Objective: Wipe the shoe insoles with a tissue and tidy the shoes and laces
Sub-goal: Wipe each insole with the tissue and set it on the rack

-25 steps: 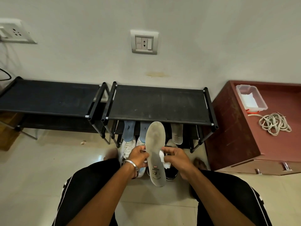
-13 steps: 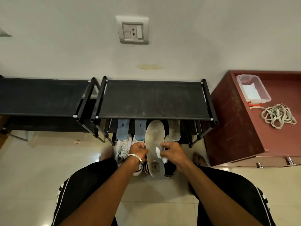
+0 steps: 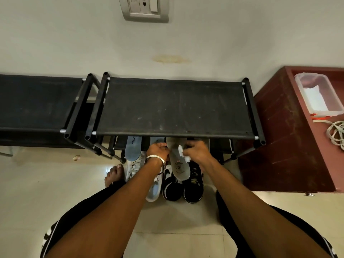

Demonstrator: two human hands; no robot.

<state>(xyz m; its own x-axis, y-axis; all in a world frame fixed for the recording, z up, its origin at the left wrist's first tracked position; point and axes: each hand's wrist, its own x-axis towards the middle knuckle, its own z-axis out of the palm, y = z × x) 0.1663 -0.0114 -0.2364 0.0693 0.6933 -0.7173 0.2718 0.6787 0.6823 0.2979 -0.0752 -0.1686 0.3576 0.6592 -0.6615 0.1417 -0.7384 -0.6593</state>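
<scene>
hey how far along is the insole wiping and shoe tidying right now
Possibly done: two blue insoles lean at the rack. In hand: left hand holds the grey insole; right hand presses a tissue on it. Left: shoes on the floor, laces untidied.

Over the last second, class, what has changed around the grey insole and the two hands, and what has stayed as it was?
The grey insole has been carried forward and down; its toe now sits under the black rack's front edge. Unchanged: the left hand grips its edge, the right hand presses the tissue on it, and the blue insoles and shoes stay put.
</scene>
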